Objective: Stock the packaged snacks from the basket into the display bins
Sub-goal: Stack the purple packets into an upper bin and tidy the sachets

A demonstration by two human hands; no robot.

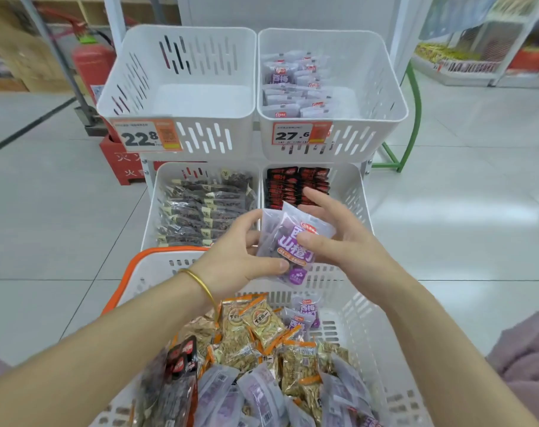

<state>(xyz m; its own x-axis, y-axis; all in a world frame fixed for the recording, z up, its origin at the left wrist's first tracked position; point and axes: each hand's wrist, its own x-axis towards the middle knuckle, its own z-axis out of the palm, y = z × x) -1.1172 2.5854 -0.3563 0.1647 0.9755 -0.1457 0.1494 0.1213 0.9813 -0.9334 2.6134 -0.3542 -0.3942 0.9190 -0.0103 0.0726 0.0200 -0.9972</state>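
Two hands meet over the basket (364, 322) in a shop aisle. The left hand (234, 260) grips a small stack of purple packets (293, 238) at its left edge, while the right hand (345, 238) pinches the same stack, thumb on the front and fingers behind. The stack hangs above the basket's far wall, just in front of the near right bin (351, 192). Matching packets lie in the far right bin (382, 87) – tag (296, 134) reading 27.6 – and in the basket among orange and dark ones.
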